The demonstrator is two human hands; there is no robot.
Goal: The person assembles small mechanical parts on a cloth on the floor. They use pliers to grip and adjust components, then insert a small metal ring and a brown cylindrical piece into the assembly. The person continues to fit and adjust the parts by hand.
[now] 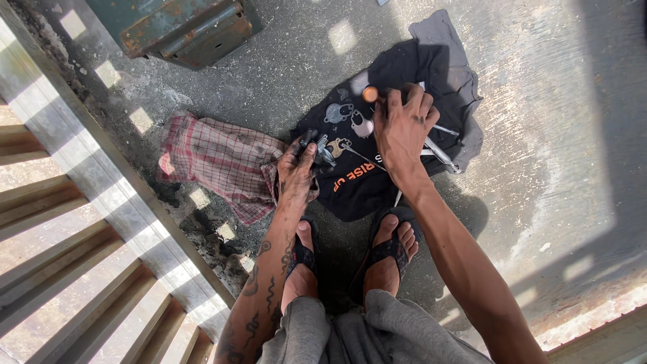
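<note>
Grease covers both of your hands as you squat over a dark cloth (377, 189) spread on the rough concrete floor (552, 135). Your left hand (296, 168) sits at the cloth's nine o'clock edge, fingers curled tight around a small dark metal part (311, 141) whose long axis runs from about seven o'clock up toward one o'clock. Your right hand (403, 128) lies flat and spread, palm down, on the cloth's middle, fingers pointing to twelve o'clock and pressing on the tools beneath; whether it grips any of them you cannot tell. From under it, chrome wrenches (441, 154) poke out toward three and four o'clock, slim, bright and hard. Just at its eleven o'clock lies a round orange-capped piece (370, 94), and flat grey gaskets (350, 118) with bolt holes lie between your two hands, nearer the right. A red checked rag (216, 162), soft and stained, lies crumpled at nine o'clock from the left hand, touching the cloth. A rusty green metal box (185, 27) stands well apart at eleven o'clock. Your sandalled feet (350, 253) are at six o'clock.
</note>
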